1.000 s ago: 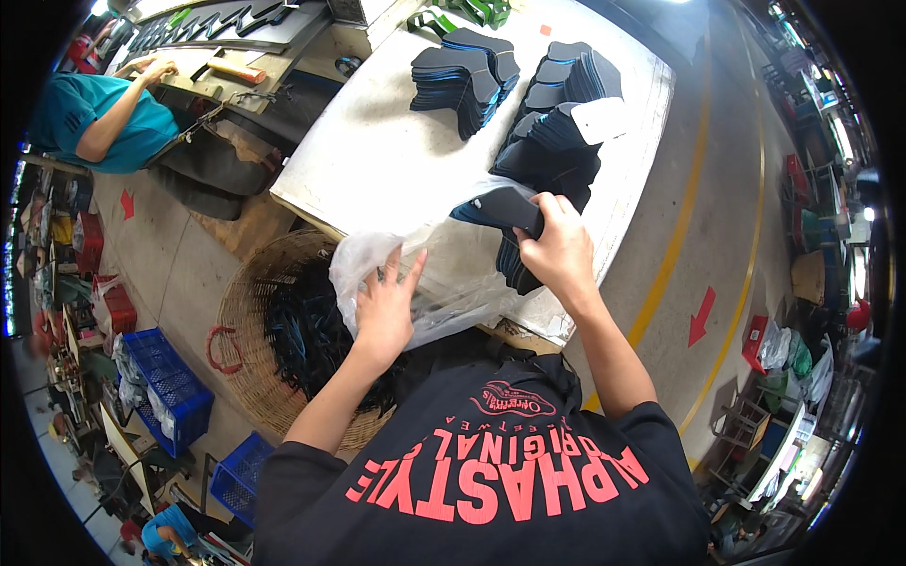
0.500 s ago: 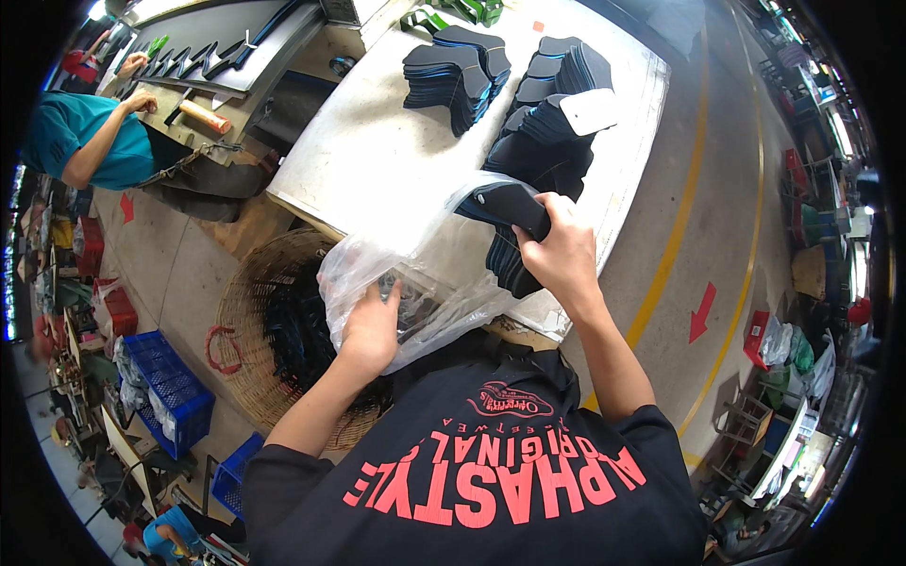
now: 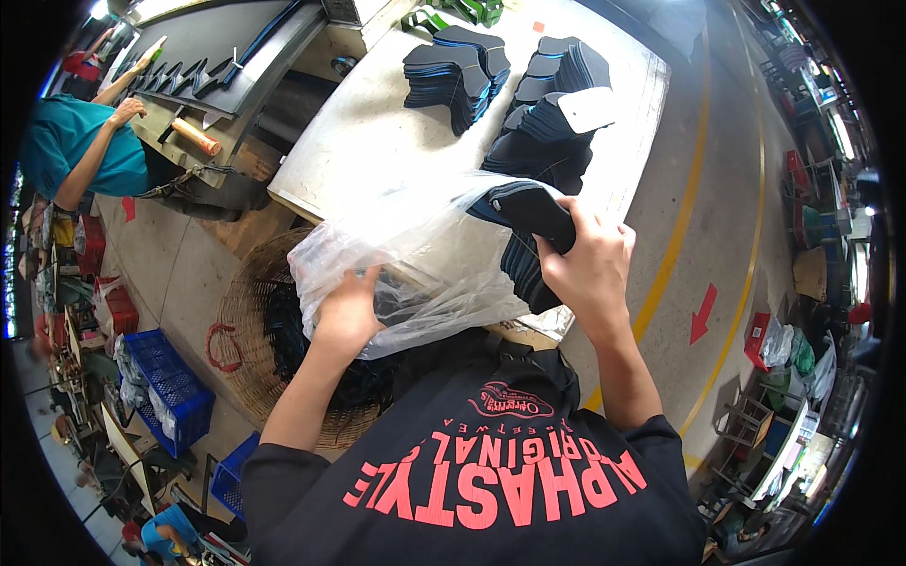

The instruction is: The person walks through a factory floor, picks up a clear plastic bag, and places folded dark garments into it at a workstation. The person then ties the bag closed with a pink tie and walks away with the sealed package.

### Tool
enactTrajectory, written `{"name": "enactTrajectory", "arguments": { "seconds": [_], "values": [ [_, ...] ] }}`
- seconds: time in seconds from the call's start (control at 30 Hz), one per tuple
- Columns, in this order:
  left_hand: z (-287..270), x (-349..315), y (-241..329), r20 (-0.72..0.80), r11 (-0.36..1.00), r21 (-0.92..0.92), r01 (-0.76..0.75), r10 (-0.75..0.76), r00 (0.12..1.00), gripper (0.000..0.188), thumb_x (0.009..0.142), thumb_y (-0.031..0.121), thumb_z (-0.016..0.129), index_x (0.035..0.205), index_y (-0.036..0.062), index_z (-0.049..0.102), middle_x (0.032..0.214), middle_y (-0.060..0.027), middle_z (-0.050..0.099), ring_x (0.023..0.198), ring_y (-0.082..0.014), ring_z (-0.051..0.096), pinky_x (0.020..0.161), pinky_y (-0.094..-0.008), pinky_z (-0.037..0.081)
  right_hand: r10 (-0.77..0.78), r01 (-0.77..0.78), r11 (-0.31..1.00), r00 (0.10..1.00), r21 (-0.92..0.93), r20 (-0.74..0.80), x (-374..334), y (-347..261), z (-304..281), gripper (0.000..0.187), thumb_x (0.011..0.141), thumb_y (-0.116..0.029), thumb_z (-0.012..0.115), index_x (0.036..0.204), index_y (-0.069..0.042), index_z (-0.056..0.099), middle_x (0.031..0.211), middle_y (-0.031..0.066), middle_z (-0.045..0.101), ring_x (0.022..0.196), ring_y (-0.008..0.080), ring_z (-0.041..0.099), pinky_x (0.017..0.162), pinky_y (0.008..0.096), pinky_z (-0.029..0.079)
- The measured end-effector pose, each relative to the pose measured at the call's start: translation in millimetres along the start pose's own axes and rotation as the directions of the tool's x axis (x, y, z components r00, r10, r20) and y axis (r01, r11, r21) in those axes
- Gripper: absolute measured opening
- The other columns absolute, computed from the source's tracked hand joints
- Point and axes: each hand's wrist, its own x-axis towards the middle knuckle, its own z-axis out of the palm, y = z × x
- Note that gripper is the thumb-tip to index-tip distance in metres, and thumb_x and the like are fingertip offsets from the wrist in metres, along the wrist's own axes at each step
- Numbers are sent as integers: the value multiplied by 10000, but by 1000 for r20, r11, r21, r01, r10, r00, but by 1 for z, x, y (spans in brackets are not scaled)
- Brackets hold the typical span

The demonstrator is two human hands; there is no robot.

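Note:
A clear plastic bag (image 3: pixel 415 226) spreads out in front of me, over the near edge of the white table (image 3: pixel 326 156). On its left side my left hand (image 3: pixel 347 307) holds the film, with the fingers partly covered by plastic. My right hand (image 3: pixel 590 255) is closed around a stack of flat black cut pieces (image 3: pixel 533 212), tilted, its far end at the bag's mouth or inside it. More black pieces (image 3: pixel 528 274) stand stacked just under that hand. Behind them a row of black stacks (image 3: pixel 538 156) runs up the table, with a white card (image 3: pixel 587 110) on one.
Further stacks with blue edges (image 3: pixel 453 75) and green straps (image 3: pixel 453 11) lie at the table's far side. A wicker basket (image 3: pixel 247 283) with dark scraps stands below left. At left a person in a teal shirt (image 3: pixel 90 141) works at a bench. Blue crates (image 3: pixel 165 391) stand on the floor.
My left hand has drawn the bag's side to the left, stretching it wider. My right hand has moved a little right and down with the black stack. The person's arm at the bench has reached further out.

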Motion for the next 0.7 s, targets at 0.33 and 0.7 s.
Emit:
{"name": "enactTrajectory", "arguments": {
  "seconds": [0.33, 0.7],
  "values": [
    [-19, 4, -10, -101, 962, 199, -185, 208, 973, 1190, 565, 325, 968, 1592, 135, 397, 1552, -254, 465, 1479, -439, 385, 1245, -508, 297, 21, -20, 1000, 999, 16, -30, 0, -1, -16, 385, 784, -129, 830, 1139, -39, 711, 994, 173, 765, 904, 346, 749, 899, 456, 515],
    [-60, 32, -1, 76, 933, -42, -357, 359, 930, 1386, 621, 433, 950, 1699, 152, 127, 1585, -392, 364, 1485, -506, 377, 1247, -478, 307, 98, -100, 994, 994, 49, 44, 13, -4, -19, 378, 776, -102, 816, 1122, -4, 700, 971, 231, 756, 866, 393, 754, 820, 432, 581]
  ]
}}
